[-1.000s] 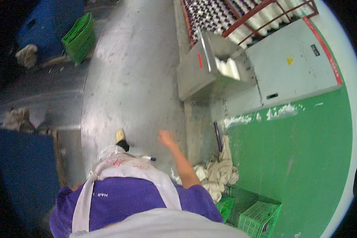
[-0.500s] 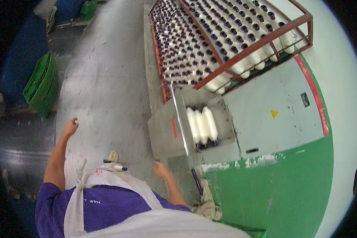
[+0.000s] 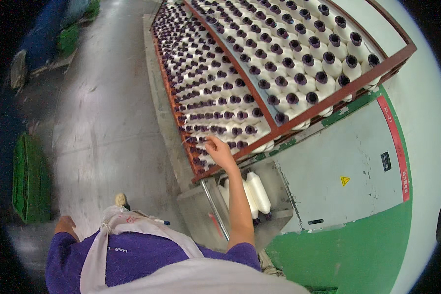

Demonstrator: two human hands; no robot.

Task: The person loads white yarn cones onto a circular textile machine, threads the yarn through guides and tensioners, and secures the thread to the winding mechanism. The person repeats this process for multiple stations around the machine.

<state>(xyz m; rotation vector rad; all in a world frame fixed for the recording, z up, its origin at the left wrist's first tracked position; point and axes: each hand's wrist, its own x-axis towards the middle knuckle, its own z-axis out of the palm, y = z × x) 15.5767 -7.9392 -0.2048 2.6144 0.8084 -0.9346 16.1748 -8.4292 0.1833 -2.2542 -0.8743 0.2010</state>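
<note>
My right hand is stretched out over the near left corner of a large rack of white yarn bobbins, whose dark purple tube ends point up. Its fingers are loosely bent and apart, close to the bobbin tops; no bobbin shows in them. Beneath my right forearm, a few white bobbins lie in a metal tray, partly hidden by the arm. Low at my left side is my left hand, away from the rack; its fingers are blurred and nothing shows in them.
The rack has a red-brown metal frame. A grey cabinet stands right of the tray, beside a green floor area. Green baskets stand on the left, along the grey floor aisle. I wear a white apron.
My right hand has moved forward from beside my apron to the rack's near corner. My left hand has dropped back toward my body. The rack and tray appear nearer and lower in view.
</note>
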